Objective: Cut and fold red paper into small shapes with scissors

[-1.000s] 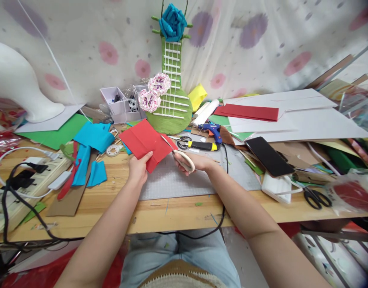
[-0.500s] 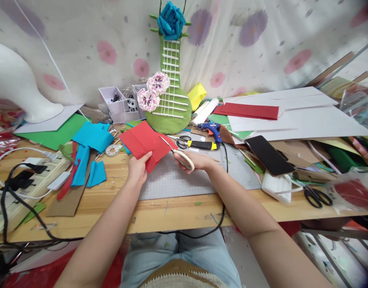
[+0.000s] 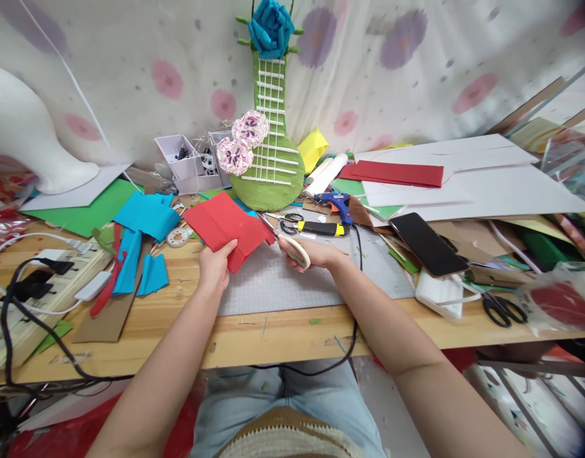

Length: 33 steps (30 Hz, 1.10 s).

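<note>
My left hand pinches the lower edge of a folded red sheet of paper, thumb on top. The sheet is held up above the grey cutting mat. In my right hand is a pair of scissors with cream handles, my fingers closed round the loops. Its blades point up and left, at the sheet's right edge, where a small red flap hangs by the blades. Behind the sheet stands a green guitar-shaped craft piece with white strings, a blue paper rose and two crocheted flowers.
Beyond my right hand lie a yellow-black utility knife, a blue glue gun and black-handled scissors. Rightward are a phone and more scissors. Blue paper and a power strip sit left. A black cable crosses the table's front edge.
The red sheet and my left hand have shifted slightly left and up. The scissors' blades have moved from over the sheet to its right edge, where a small flap now shows.
</note>
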Tool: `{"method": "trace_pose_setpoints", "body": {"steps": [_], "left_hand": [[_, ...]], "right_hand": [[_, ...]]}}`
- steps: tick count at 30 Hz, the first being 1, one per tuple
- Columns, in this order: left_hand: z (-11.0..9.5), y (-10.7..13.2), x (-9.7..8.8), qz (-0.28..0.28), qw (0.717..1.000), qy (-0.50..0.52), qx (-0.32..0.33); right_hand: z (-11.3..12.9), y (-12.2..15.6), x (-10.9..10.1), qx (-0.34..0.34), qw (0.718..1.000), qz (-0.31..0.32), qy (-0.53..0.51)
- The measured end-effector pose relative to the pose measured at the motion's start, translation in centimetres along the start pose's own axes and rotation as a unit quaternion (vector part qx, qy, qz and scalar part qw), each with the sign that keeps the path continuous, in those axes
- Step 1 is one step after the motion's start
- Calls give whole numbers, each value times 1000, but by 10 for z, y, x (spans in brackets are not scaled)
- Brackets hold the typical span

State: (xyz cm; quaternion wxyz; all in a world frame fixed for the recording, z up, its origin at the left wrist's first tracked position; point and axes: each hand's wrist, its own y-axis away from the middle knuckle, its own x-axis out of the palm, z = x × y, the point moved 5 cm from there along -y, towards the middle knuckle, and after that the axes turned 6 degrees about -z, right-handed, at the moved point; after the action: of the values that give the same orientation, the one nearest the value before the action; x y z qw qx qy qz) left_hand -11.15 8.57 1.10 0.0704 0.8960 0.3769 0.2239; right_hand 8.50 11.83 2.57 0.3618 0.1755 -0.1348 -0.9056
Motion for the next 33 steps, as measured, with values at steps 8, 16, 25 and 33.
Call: {"method": "trace_pose_setpoints", "body": {"steps": [8, 16, 25, 33], "left_hand": [[-12, -7, -8, 31, 997, -65, -20], [-20, -9, -13, 41, 989, -135, -43], [-15, -8, -11, 35, 992, -124, -13], [-7, 1, -5, 58, 992, -111, -30]], "right_hand": [[-3, 8, 9, -44, 980, 169, -99], [-10, 1, 18, 1, 966, 233, -111], [-15, -10, 24, 48, 955, 236, -172], [-7, -14, 25, 43, 965, 171, -192]]}}
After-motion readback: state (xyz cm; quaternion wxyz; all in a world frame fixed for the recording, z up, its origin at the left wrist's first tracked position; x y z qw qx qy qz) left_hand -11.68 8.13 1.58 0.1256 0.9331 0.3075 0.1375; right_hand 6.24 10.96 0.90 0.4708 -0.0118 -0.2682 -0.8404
